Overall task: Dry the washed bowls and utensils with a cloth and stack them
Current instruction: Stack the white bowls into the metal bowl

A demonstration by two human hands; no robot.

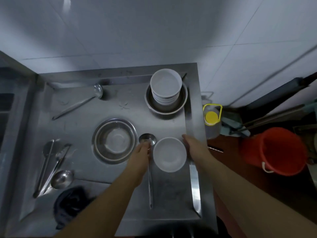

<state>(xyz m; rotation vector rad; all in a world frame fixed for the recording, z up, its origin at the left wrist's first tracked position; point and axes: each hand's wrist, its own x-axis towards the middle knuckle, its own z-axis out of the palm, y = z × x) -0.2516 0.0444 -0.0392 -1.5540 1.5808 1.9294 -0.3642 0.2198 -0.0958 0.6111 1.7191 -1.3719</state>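
A white bowl (169, 154) stands on the steel counter (82, 127) near its right edge. My left hand (141, 155) and my right hand (194, 148) flank it with straight fingers, one on each side; whether they touch it I cannot tell. A long steel ladle (148, 162) lies under my left hand. A stack of white bowls (166, 86) sits in a steel basin (167, 107) at the back right. A dark cloth (70, 203) lies crumpled at the front left.
A steel basin (114, 140) sits mid-counter. Another ladle (80, 102) lies at the back left; tongs (49, 165) and a ladle (62, 178) lie at the left. Beyond the counter's right edge stand a yellow-capped bottle (211, 121) and a red bucket (277, 150).
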